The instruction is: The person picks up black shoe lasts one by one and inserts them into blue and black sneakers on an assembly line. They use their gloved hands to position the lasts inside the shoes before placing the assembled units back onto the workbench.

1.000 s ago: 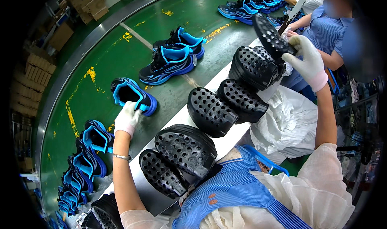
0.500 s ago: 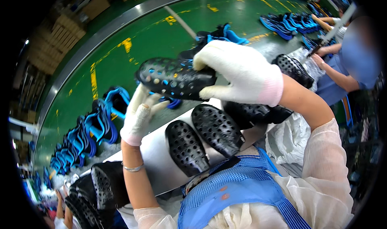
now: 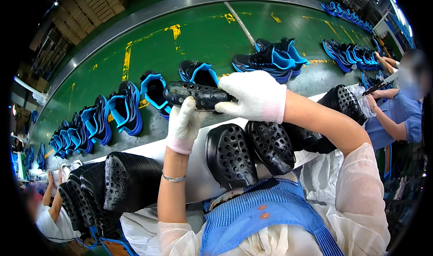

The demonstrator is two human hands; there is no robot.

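A black, perforated, shoe-shaped plastic form is held level in front of me, above the work surface. My right hand, in a white knit glove, grips its right end between thumb and fingers. My left hand, gloved likewise, pinches it near the middle from below; part of those fingers is hidden. Two more perforated forms, one on the left and one on the right, lie side by side close to my apron. Just beyond the held form, a black and blue sneaker stands on the line.
A row of black and blue sneakers runs along the far side. Nested stacks of black forms stand at left, with another stack at right. Co-workers sit at right and lower left. Cartons are piled far back.
The view has swung, so the scene sits differently. My left hand has closed onto the form from open fingers beneath it. The form now shows its narrow side and is lower relative to the sneakers.
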